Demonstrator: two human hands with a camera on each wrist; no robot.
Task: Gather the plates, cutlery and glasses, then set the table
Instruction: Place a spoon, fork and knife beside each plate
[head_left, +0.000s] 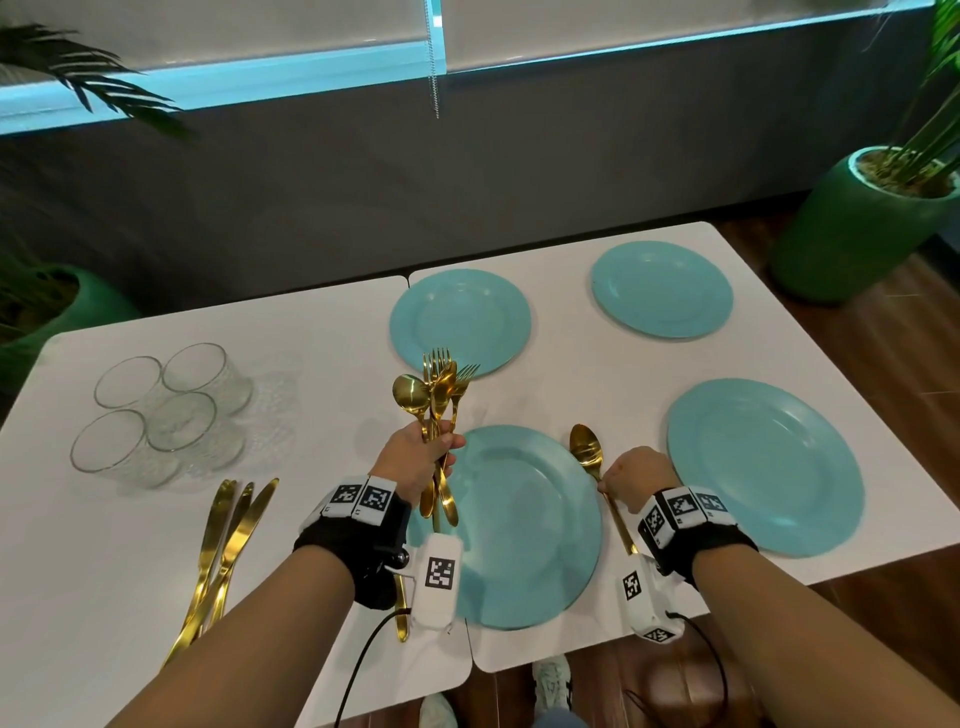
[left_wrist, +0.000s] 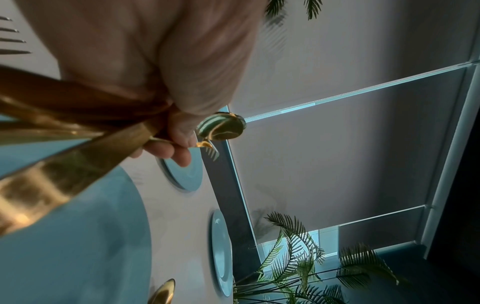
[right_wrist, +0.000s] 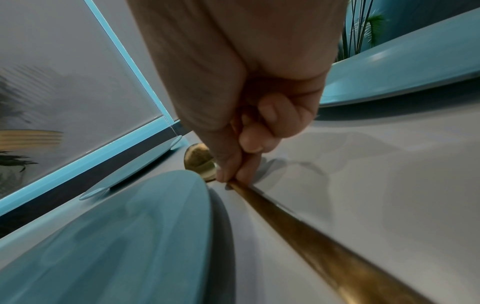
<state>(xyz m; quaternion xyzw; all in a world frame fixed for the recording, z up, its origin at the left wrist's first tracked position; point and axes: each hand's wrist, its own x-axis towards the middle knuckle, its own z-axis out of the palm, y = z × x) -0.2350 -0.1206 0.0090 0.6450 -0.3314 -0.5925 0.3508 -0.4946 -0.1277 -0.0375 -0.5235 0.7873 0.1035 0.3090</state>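
Several teal plates lie on the white table (head_left: 322, 332); the nearest plate (head_left: 524, 525) is in front of me. My left hand (head_left: 415, 457) grips a bundle of gold forks and spoons (head_left: 439, 395) upright above that plate's left edge; the handles (left_wrist: 52, 170) fill the left wrist view. My right hand (head_left: 636, 480) pinches the handle of a single gold spoon (head_left: 587, 452) lying on the table just right of the near plate. In the right wrist view the fingertips (right_wrist: 233, 174) press the spoon's handle (right_wrist: 298, 222) against the tabletop.
Several clear glasses (head_left: 166, 410) stand grouped at the left. Three gold knives (head_left: 223, 551) lie near the front left edge. Other plates sit at the far middle (head_left: 460, 322), far right (head_left: 662, 288) and right (head_left: 763, 465). A green plant pot (head_left: 857, 223) stands beyond the right corner.
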